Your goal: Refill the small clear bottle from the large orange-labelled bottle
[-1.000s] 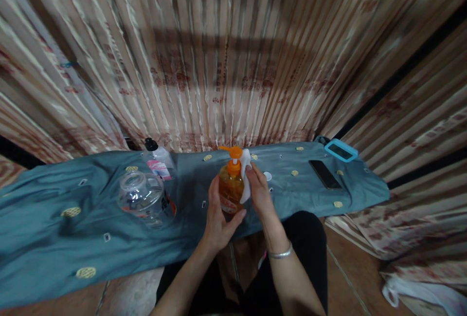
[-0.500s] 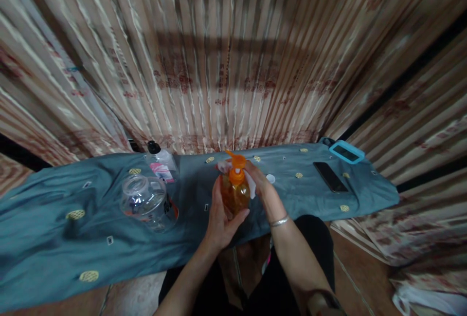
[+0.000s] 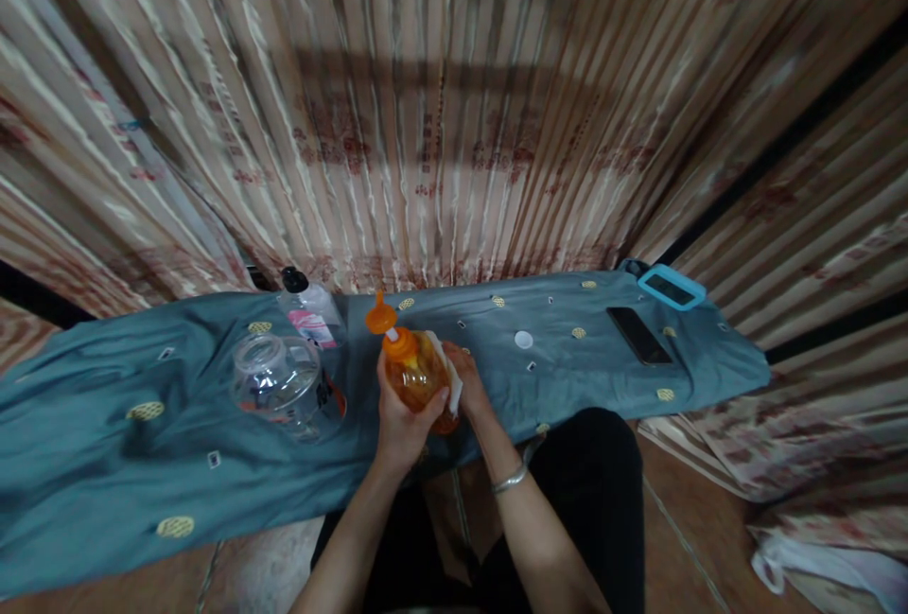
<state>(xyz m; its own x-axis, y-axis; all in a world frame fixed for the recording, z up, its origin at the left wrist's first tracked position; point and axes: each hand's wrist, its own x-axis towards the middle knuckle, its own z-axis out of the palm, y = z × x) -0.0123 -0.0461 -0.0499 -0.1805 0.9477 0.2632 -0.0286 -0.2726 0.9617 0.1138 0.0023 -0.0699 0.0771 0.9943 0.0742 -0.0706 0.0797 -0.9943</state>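
Note:
An amber pump bottle [image 3: 420, 376] with an orange pump top is tilted to the left over the cloth-covered surface. My left hand [image 3: 399, 425] is closed around its near left side, thumb across the front. Pressed to the bottle's right side is a white tissue or wipe [image 3: 455, 392], with my right hand [image 3: 471, 385] closed on it; some of those fingers are hidden behind the bottle. Left of the hands lies a clear plastic jar [image 3: 288, 387]. Behind the jar is a clear bottle [image 3: 312, 313] with a black cap and pink label.
A teal patterned cloth [image 3: 85, 415] covers the long narrow surface. On its right part lie a white disc [image 3: 523, 340], a black phone [image 3: 638, 336] and a blue-framed device [image 3: 672, 288]. A striped curtain [image 3: 440, 122] hangs close behind.
Both hands have moved left with the pump bottle, which has gone from nearly upright to tilted left. The tissue is now on its right side, and the white disc is fully uncovered.

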